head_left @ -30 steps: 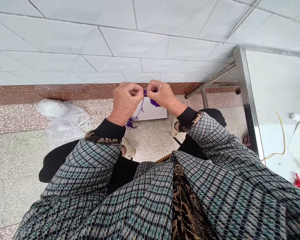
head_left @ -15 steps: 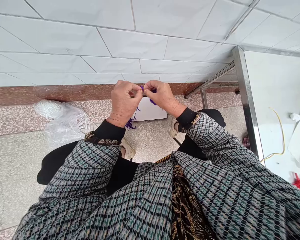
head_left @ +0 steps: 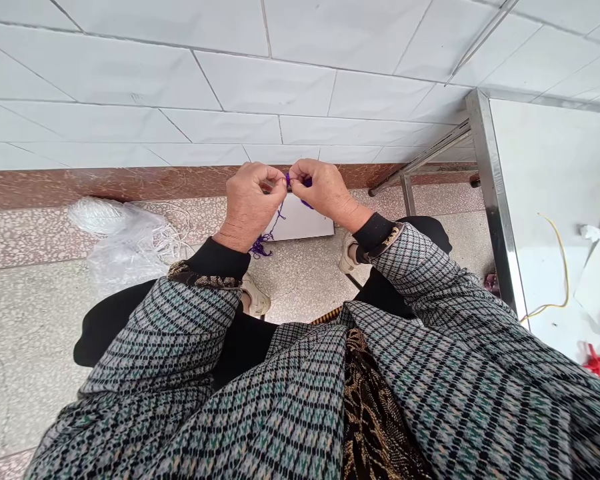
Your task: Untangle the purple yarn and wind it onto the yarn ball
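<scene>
Left hand (head_left: 253, 208) and right hand (head_left: 325, 193) pinch purple yarn (head_left: 306, 182) between fingertips — a loose strand (head_left: 276, 223) trails down-left

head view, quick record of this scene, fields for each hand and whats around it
left hand: fingertips pinching purple yarn
right hand: fingertips pinching the same yarn, close beside the left hand
loose strand: hangs down from the hands to a small tangle
behind strand: white card
floor, left: white cord in a clear plastic bag
right: steel table leg
</scene>
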Tool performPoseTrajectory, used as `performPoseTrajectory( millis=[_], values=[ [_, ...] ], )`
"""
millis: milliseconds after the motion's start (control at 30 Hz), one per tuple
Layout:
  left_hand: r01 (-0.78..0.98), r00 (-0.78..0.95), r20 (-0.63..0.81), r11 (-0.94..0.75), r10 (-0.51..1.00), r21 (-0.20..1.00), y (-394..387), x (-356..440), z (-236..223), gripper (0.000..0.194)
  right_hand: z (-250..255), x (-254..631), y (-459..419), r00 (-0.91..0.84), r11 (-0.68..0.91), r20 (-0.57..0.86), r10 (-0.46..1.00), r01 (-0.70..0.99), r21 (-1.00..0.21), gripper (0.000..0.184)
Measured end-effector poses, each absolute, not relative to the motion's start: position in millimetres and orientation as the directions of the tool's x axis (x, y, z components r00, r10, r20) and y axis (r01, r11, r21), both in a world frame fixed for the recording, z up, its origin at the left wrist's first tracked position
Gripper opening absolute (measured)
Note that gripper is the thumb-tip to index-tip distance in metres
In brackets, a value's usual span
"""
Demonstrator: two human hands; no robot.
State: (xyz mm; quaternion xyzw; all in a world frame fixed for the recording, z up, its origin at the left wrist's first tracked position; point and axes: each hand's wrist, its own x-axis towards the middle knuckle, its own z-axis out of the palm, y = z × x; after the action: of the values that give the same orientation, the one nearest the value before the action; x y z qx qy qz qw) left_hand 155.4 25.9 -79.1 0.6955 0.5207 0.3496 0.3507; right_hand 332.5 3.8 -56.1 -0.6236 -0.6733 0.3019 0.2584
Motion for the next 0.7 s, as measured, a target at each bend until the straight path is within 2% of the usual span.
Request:
performPoseTrajectory(
  millis=[167, 367, 700],
  values=[
    [0.392, 0.189, 0.029, -0.103, 0.981, 0.914, 31, 155, -86, 0.004, -56, 335, 6, -0.076, 0.021, -0.034, 0.997, 0.615, -0.788, 0.009],
    [0.349, 0.15, -0.048, -0.008, 0.988, 0.937, 31, 158, -86, 0.005, -56, 335, 5, -0.045, 0.004, -0.023, 0.999, 0.527, -0.85, 0.011],
    [0.392, 0.22, -0.018, -0.072, 0.975, 0.917, 28, 157, -74, 0.005, -50, 334, 3, -0.09, 0.007, -0.057, 0.994, 0.592, -0.806, 0.009]
  ],
)
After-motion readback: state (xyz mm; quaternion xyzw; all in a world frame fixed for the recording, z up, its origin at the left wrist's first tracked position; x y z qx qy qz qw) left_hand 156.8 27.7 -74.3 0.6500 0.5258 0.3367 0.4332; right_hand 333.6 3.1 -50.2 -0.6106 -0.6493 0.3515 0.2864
